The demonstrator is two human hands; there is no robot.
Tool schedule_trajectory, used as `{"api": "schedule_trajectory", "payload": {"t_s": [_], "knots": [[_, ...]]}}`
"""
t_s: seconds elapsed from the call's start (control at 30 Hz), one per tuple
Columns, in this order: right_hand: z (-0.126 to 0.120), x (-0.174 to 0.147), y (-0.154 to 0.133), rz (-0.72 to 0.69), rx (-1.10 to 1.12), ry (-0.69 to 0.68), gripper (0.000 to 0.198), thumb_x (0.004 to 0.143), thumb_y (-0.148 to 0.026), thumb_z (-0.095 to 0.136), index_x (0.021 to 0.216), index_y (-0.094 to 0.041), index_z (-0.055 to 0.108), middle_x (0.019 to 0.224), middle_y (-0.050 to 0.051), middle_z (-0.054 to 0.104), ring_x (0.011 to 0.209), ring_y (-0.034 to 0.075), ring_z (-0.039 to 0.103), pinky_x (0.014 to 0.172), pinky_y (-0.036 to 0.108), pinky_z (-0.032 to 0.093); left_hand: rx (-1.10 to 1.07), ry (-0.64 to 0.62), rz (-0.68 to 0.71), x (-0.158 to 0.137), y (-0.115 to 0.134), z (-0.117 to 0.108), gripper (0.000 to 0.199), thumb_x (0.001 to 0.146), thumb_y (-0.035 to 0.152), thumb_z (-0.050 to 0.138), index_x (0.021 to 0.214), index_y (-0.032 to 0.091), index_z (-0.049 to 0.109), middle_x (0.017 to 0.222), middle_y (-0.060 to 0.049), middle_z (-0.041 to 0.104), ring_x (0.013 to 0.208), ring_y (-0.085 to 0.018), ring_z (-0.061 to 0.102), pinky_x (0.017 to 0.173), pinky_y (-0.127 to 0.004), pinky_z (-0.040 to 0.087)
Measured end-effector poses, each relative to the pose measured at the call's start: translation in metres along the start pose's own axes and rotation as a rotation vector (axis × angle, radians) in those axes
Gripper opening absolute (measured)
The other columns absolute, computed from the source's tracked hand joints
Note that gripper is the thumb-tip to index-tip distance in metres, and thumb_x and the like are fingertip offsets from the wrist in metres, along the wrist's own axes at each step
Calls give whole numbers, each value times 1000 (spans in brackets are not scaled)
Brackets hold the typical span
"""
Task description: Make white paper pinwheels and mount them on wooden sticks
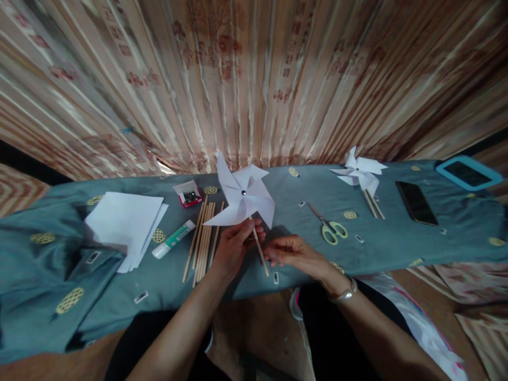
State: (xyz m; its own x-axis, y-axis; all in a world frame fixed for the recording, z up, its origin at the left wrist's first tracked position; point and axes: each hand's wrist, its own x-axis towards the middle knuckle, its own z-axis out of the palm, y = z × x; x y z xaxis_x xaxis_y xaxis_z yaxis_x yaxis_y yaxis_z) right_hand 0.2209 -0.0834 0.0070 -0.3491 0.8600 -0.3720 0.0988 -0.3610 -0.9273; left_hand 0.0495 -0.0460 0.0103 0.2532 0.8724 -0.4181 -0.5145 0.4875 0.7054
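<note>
A white paper pinwheel (257, 202) on a thin wooden stick stands tilted in front of me, a silver pin head at its centre. My left hand (237, 241) is closed round the stick just below the paper blades. Beside the stick's lower part is my right hand (293, 254), its fingers bent and loosely apart; whether the fingertips touch the stick is hard to see. Several loose wooden sticks (204, 238) lie left of my left hand. Scissors (331, 231) with light green handles rest beyond my right hand.
A stack of white paper (123, 217) lies at the left. Near it are a glue stick (174, 239) and a small red box of pins (189, 197). To the right lie more pinwheels (359, 172), a black phone (416, 202) and a blue-framed tablet (468, 173). A curtain (254, 79) hangs behind the cloth-covered table (389, 238).
</note>
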Motion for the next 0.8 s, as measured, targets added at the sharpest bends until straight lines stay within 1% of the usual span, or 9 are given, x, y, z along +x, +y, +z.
{"api": "schedule_trajectory", "payload": {"t_s": [0.07,0.2,0.33,0.43,0.5,0.67,0.73,0.8], "knots": [[10,3,0,-24,-47,-51,42,72,-56,77,74,-15,70,66,-1,63,60,10,52,58,24,39,-18,12,3,1,1,0,32,55,32,91,75,12,77,69,-4,71,64,-12,66,69,-26,55],[18,7,0,-54,-71,-39,42,75,-55,74,68,-15,68,62,-1,61,58,9,49,56,24,36,8,16,34,2,2,-1,27,57,31,91,74,14,78,73,-4,73,67,-11,65,69,-24,53],[12,10,0,-68,-23,5,43,71,-57,77,67,-15,68,60,-2,60,56,9,48,56,24,37,51,27,63,4,-3,-5,34,52,35,92,78,17,80,72,-3,74,65,-11,63,66,-23,51],[8,11,0,-69,21,37,46,67,-59,79,66,-15,67,59,-2,60,56,9,50,56,24,38,85,18,40,5,-10,-8,39,46,33,94,78,17,80,75,-4,76,66,-13,65,70,-26,52],[7,13,0,-67,34,36,46,67,-59,80,66,-15,68,59,-2,61,55,9,50,56,24,39,124,25,45,6,-14,-10,38,46,32,93,77,17,80,77,-5,77,69,-15,66,73,-28,52],[9,16,-4,-83,42,16,44,67,-59,79,65,-16,69,59,-3,62,54,9,50,55,23,40,174,46,67,8,-13,-9,30,49,30,90,73,18,79,75,-4,76,67,-15,65,71,-28,52],[5,15,-6,-86,32,11,42,68,-58,79,66,-17,71,60,-2,64,55,9,51,55,23,41,169,54,76,8,-10,-9,28,48,29,90,71,18,79,75,-4,76,67,-14,65,70,-26,52],[-3,14,-9,-83,29,52,41,68,-57,79,69,-17,73,63,0,68,56,10,53,56,23,42,175,56,87,8,-9,-9,27,49,29,90,71,18,79,75,-4,76,68,-14,65,70,-26,52]]}}
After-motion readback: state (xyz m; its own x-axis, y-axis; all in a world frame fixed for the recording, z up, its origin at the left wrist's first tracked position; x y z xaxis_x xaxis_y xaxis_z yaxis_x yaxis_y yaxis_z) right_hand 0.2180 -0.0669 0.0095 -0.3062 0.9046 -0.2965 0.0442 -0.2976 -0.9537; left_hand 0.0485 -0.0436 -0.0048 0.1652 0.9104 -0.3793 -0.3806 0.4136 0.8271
